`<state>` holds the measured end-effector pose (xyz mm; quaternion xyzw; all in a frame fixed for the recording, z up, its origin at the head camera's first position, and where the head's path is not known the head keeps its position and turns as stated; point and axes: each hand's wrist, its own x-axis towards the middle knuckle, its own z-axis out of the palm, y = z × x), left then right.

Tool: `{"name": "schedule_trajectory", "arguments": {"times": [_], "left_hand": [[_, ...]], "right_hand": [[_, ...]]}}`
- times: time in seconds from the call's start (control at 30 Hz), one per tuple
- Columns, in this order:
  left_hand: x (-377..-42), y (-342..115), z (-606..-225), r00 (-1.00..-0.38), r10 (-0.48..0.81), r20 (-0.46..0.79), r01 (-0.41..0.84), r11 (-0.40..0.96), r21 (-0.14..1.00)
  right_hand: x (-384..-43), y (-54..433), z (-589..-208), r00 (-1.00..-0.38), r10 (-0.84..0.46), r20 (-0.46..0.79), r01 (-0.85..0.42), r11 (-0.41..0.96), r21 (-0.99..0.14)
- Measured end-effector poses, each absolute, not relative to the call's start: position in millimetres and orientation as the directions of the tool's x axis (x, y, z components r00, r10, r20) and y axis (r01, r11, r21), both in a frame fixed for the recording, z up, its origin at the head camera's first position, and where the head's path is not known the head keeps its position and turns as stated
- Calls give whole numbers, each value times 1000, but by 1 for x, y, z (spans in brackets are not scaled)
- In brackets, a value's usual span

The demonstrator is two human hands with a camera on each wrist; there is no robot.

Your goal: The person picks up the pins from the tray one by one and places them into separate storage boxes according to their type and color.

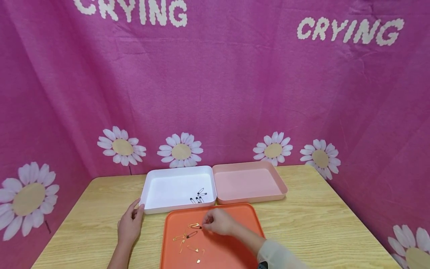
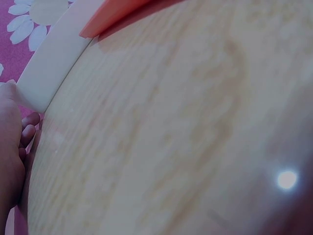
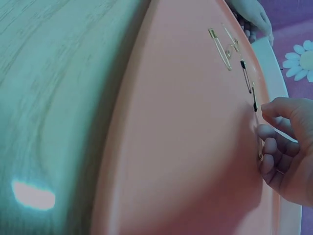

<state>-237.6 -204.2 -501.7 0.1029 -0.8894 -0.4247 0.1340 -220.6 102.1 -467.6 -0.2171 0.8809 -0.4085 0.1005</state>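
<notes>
My right hand (image 1: 218,222) is over the orange tray (image 1: 231,250). In the right wrist view its thumb and forefinger stand apart beside a black safety pin (image 3: 255,100), with no pin visibly between them; the other fingers curl loosely. A second black safety pin (image 1: 192,234) and several gold safety pins (image 1: 193,225) lie scattered to the left. At the near left corner of the white tray (image 1: 179,207), my left hand (image 1: 129,225) rests with its thumb on the tray's edge and its other fingers loosely bent.
Inside the white tray, several black safety pins (image 1: 200,192) lie toward the right side. A pink tray (image 1: 248,181) stands against it on the right. All three trays are on a wooden table (image 1: 312,220), with a magenta curtain (image 1: 215,93) behind.
</notes>
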Motion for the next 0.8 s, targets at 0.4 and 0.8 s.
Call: {"name": "schedule_trajectory", "arguments": {"times": [0.4,0.8], "left_hand": [[-237,-203,-500,-937,-303,174,-61,633,772],[-237,-203,-501,-935,-304,184,-55,636,770]], "right_hand": [[-221,94,-473,-896,-442,48,-355,646,-676],[-218,90,-469,-894,-443,63,-398,723,-564]]}}
